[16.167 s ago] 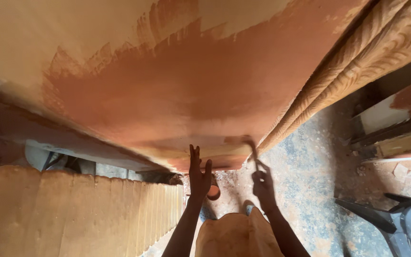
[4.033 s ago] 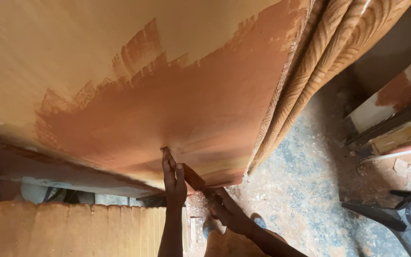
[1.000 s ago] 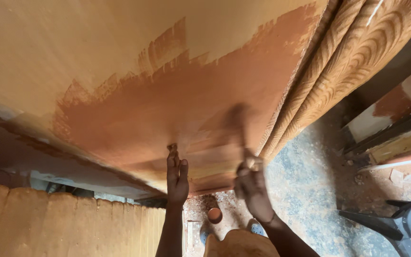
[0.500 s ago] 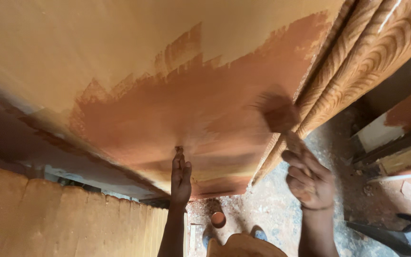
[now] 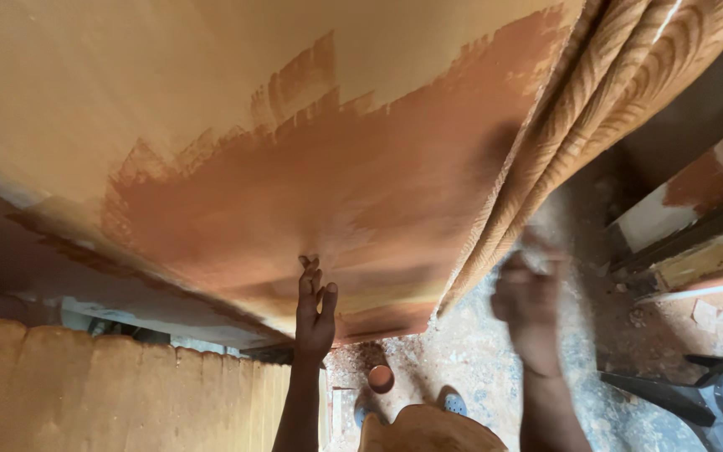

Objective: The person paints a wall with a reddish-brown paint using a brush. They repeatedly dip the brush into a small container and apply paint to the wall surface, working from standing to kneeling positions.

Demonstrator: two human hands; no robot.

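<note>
A large pale wooden panel (image 5: 169, 92) leans overhead, with a wide patch of reddish-brown stain (image 5: 361, 184) across its lower part. My left hand (image 5: 315, 306) lies flat against the stained patch near the panel's bottom edge, fingers pointing up. To the right, just below the carved rope-pattern edge (image 5: 612, 92), my right hand (image 5: 529, 303) is blurred by motion. Its fingers are closed around a paintbrush, which shows only as a smear above the knuckles.
A small round cup of stain (image 5: 381, 378) stands on the dusty concrete floor (image 5: 479, 360) between my feet. A ribbed wooden board (image 5: 119, 393) fills the lower left. A dark plastic chair (image 5: 705, 393) sits at the lower right, with stacked boards (image 5: 696, 234) behind it.
My right hand has swept the brush down from the panel's right edge towards the floor. My left hand stays pressed on the panel.
</note>
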